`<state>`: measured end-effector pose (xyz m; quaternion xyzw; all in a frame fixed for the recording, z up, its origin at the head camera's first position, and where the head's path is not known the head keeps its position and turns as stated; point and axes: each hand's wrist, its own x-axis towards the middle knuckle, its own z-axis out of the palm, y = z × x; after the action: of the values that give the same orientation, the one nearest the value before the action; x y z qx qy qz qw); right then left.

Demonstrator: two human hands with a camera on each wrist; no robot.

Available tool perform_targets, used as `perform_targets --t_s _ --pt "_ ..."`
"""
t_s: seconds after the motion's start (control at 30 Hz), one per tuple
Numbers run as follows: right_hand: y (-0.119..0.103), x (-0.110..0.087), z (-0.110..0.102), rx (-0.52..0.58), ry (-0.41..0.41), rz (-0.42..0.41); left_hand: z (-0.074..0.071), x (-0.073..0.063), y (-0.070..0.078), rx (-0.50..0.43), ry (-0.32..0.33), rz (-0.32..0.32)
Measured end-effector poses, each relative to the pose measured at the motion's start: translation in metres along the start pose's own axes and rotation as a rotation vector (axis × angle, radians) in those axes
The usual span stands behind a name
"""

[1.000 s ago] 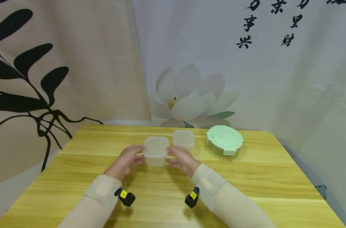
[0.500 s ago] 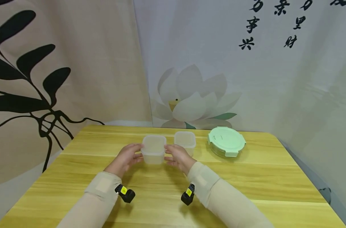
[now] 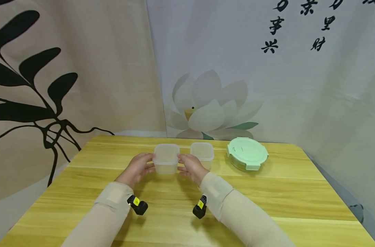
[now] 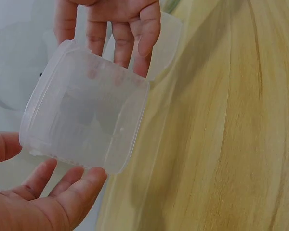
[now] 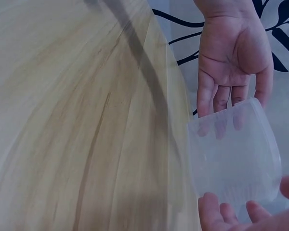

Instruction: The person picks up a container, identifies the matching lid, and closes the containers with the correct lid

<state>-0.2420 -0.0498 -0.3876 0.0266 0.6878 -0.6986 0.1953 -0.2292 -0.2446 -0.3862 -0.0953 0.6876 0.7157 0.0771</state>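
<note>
A frosted clear plastic food container [image 3: 166,158] with a lid is held upright between both hands in front of the person. My left hand [image 3: 139,168] holds its left side, thumb at the lid's rim and fingertips along the wall. Opposite it, my right hand [image 3: 192,167] holds the right side in the same way. In the left wrist view the container [image 4: 86,108] spans the space between the left hand [image 4: 48,197] and the right hand [image 4: 123,26]. Through its wall in the right wrist view [image 5: 231,156], the left hand's fingertips show dimly.
A second, similar plastic container [image 3: 202,151] stands just behind the right hand, partly hidden by it. Farther right sits a round glass box with a mint-green clip lid [image 3: 247,151]. The wooden table [image 3: 162,219] reaches back to a printed curtain [image 3: 221,44].
Both hands have moved the held container slightly left and upward in the head view, widening the gap to the second container. The head view itself has shifted a little.
</note>
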Motion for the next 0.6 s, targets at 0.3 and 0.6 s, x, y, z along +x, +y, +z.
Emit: perform_targets --t_s 0.3,0.6 --pt "0.002 0.010 0.006 0.063 0.021 0.012 -0.003 0.009 0.000 0.008 0.032 -0.017" --pt "0.005 0.020 0.016 0.126 0.028 0.020 -0.009 0.022 0.001 0.051 0.046 -0.032"
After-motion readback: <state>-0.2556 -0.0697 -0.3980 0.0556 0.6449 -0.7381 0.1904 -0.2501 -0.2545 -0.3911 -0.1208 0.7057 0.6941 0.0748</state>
